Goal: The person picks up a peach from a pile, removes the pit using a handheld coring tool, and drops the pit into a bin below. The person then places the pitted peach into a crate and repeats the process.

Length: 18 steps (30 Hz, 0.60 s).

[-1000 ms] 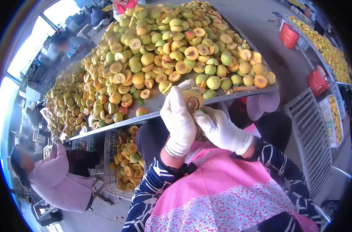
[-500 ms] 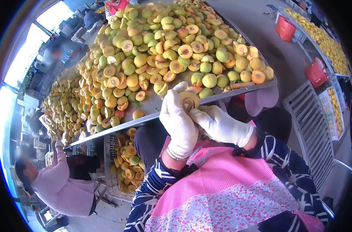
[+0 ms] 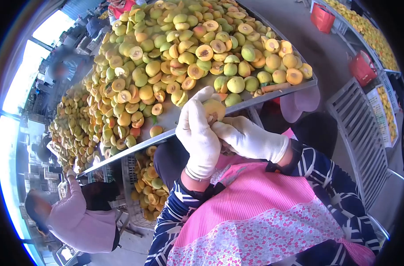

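Observation:
Just off the near edge of the metal table, my gloved left hand [image 3: 199,139] is closed around a yellow peach half [image 3: 214,110], its cut face and brown centre partly showing. My right hand [image 3: 254,139], also in a white glove, is pinched against the lower side of that fruit. Whatever its fingers hold is hidden. Beyond both hands, a big heap of cut yellow-green peaches [image 3: 153,68] covers much of the metal table [image 3: 202,84]. A brown stick-like piece [image 3: 275,88] lies near the table's right corner.
Below the table on the left stands a crate [image 3: 131,186] with peach halves. A co-worker in a pale top [image 3: 80,217] sits at the left. To the right are a slatted rack [image 3: 359,137], red bags [image 3: 363,68] and another fruit-covered table [image 3: 366,33].
The view has shifted slightly. Both hands remain together at the peach half, which is turned a little, with less of its cut face showing.

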Tool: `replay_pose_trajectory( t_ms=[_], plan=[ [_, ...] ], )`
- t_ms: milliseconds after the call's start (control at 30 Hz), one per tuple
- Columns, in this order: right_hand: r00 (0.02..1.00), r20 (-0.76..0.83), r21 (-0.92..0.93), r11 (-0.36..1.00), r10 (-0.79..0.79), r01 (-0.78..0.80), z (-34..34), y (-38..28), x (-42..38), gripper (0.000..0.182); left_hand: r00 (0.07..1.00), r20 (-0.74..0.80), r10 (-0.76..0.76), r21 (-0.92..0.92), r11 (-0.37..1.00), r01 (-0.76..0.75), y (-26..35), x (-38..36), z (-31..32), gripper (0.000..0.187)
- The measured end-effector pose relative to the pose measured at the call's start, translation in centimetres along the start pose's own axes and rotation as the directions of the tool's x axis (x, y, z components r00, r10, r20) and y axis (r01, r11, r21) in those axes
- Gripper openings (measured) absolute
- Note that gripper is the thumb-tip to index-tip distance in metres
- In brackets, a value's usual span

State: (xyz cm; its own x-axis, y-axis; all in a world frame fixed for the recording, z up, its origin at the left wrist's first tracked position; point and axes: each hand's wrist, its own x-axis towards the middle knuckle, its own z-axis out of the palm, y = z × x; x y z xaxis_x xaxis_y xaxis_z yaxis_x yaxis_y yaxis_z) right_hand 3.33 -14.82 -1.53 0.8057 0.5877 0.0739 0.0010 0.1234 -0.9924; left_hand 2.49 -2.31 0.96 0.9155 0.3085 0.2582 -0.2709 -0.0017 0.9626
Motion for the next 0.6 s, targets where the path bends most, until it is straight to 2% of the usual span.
replay_pose_trajectory(
  t_ms=[67, 100, 133, 200, 300, 333, 400, 533, 600],
  plan=[
    [0.999, -0.017, -0.010, 0.999, -0.033, 0.033, 0.1, -0.4, 0.2, 0.043, 0.999, 0.045, -0.014, -0.102, 0.995, 0.018, 1.1, 0.7, 0.2, 0.059],
    [1.000, -0.012, -0.002, 1.000, -0.013, 0.013, 0.1, -1.0, 0.0, 0.045, 0.994, 0.098, 0.042, -0.148, 0.989, -0.027, 0.8, 1.0, -0.1, 0.054],
    [0.999, 0.012, 0.025, 0.999, 0.046, -0.046, -0.2, -1.8, -0.3, 0.047, 0.983, 0.153, 0.098, -0.197, 0.978, -0.066, -0.1, 1.3, -0.6, 0.050],
    [0.976, 0.089, 0.085, 0.975, 0.199, -0.206, -0.7, -3.9, -1.1, 0.050, 0.943, 0.299, 0.145, -0.302, 0.952, -0.051, -1.1, 2.3, -1.5, 0.046],
    [0.890, 0.211, 0.128, 0.891, 0.404, -0.435, -1.2, -4.7, -1.5, 0.054, 0.863, 0.498, 0.084, -0.387, 0.913, 0.134, -0.5, 2.8, -2.4, 0.045],
    [0.857, 0.238, 0.132, 0.859, 0.458, -0.495, -1.4, -4.7, -1.5, 0.055, 0.853, 0.518, 0.071, -0.323, 0.939, 0.118, -0.2, 2.9, -2.5, 0.045],
    [0.844, 0.265, 0.090, 0.860, 0.466, -0.503, -1.9, -4.8, -1.6, 0.057, 0.830, 0.557, 0.038, -0.193, 0.978, 0.085, 0.0, 3.1, -3.0, 0.045],
    [0.784, 0.351, 0.179, 0.785, 0.511, -0.592, -2.4, -4.5, -1.5, 0.056, 0.808, 0.587, 0.052, -0.174, 0.983, 0.063, -0.5, 3.3, -3.1, 0.048],
    [0.775, 0.386, 0.274, 0.740, 0.501, -0.615, -2.2, -4.0, -1.4, 0.056, 0.876, 0.473, 0.092, -0.328, 0.941, 0.078, -1.3, 2.5, -1.8, 0.055]
  ],
)
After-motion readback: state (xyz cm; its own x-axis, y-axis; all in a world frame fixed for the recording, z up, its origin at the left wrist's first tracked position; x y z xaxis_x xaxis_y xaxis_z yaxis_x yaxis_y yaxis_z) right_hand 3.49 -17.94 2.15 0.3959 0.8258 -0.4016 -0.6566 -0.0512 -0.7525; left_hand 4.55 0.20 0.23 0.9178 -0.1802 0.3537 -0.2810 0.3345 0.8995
